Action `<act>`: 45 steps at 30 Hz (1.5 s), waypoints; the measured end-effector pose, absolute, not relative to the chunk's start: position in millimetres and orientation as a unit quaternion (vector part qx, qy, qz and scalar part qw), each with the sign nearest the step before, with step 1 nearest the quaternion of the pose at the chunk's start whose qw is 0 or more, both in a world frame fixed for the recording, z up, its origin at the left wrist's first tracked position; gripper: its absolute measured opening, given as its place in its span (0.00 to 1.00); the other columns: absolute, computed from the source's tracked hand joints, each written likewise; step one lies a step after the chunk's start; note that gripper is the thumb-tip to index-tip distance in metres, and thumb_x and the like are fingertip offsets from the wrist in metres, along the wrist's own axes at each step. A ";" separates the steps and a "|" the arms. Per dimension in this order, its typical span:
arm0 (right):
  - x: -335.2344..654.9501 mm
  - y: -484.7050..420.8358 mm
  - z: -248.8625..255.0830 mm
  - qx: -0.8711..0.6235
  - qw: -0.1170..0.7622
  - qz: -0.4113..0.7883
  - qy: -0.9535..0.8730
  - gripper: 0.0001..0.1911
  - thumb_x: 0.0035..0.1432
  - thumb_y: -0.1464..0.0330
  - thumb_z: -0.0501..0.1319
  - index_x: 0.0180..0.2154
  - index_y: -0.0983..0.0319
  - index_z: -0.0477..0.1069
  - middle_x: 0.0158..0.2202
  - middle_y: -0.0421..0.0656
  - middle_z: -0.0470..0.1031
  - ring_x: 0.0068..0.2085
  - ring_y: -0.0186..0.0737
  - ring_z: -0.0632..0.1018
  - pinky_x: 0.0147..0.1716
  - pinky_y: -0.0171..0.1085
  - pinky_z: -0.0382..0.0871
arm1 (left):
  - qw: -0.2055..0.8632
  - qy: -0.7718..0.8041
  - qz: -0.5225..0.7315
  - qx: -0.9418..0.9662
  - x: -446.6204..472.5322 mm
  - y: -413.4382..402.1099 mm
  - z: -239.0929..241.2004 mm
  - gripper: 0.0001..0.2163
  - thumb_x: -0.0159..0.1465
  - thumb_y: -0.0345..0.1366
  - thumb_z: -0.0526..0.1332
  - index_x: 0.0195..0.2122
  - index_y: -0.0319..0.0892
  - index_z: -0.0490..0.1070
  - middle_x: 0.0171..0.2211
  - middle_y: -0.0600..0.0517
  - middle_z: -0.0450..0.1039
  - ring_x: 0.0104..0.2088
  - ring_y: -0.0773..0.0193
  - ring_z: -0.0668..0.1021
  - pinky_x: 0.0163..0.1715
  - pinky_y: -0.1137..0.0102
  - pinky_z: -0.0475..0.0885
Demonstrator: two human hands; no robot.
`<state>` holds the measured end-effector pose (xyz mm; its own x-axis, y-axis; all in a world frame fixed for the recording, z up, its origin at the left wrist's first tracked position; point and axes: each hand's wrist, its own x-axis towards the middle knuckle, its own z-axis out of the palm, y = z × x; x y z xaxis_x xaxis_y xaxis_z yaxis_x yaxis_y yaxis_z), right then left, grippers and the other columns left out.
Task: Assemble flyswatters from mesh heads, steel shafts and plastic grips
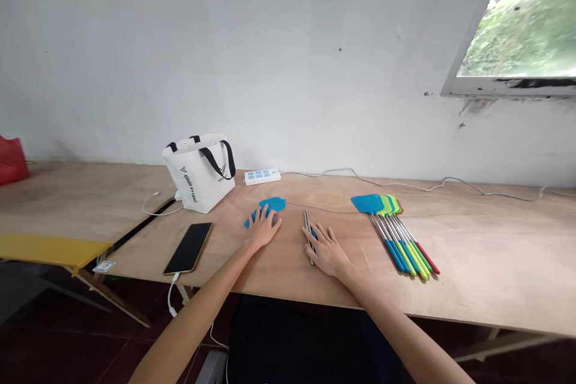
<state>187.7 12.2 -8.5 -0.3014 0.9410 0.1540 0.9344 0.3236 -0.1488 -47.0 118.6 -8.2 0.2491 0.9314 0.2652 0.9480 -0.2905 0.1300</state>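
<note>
Flat blue plastic pieces [275,203] lie on the pale wooden table [477,252] in front of the person, partly covered by the left hand [261,229], which rests palm down on them, its fingers spread and not closed round anything. Just to the right, slim silver metal rods [306,219] lie side by side beneath the right hand [328,250]; its fingers are parted and laid over them, with a bit of blue showing between, and no firm grip can be seen. Further right, a fanned row of flyswatters with blue, yellow-green and red handles [400,240] lies overlapped, each seemingly whole. Judging by that row, those swatters look finished, while the blue pieces and rods, lying apart, appear not yet joined. Behind the left hand stand a white multi-socket power strip [262,176] and a white bag with black handles [202,183]; a black smartphone [189,248] lies nearer the edge.
</note>
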 end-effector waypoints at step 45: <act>204.6 -45.7 -19.2 -0.624 0.185 0.021 -0.759 0.29 0.74 0.51 0.40 0.69 0.51 0.58 0.70 0.39 0.59 0.71 0.44 0.59 0.70 0.54 0.48 | -0.009 -0.592 -0.242 -0.769 -92.5 52.3 -10.4 0.19 0.70 0.42 0.54 0.60 0.50 0.69 0.65 0.47 0.65 0.65 0.51 0.66 0.66 0.54 0.57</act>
